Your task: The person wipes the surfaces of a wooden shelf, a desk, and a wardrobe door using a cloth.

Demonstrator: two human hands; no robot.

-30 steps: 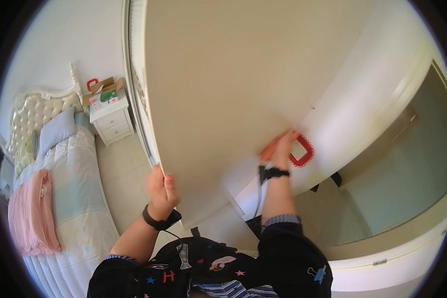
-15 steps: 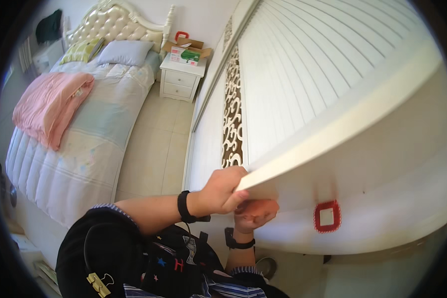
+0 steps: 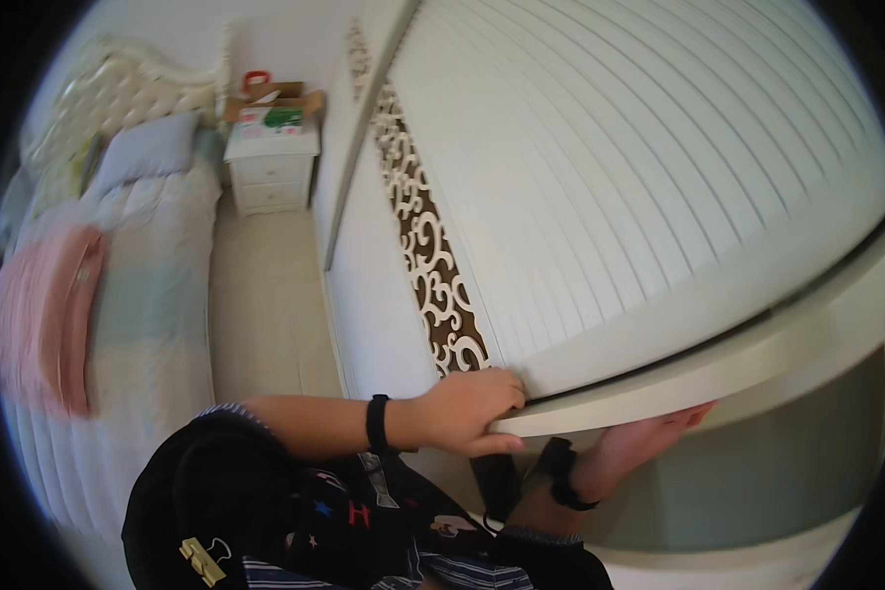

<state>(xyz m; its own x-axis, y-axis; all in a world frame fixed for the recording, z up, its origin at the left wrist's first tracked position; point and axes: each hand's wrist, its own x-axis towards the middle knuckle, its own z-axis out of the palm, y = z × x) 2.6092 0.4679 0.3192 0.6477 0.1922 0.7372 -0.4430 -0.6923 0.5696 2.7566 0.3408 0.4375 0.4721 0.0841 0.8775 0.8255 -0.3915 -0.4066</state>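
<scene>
One left hand and one right hand were counted, with two black wrist bands and one ridged white panel. One bed, one pink blanket, one grey pillow, one box, one gold clip and two drawers were seen.

Black sleeves end in striped cuffs, with black wristbands beyond.

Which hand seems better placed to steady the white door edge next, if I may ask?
Probably the left hand: it wraps around the near end of the white door edge, while the right hand is partly hidden.
</scene>
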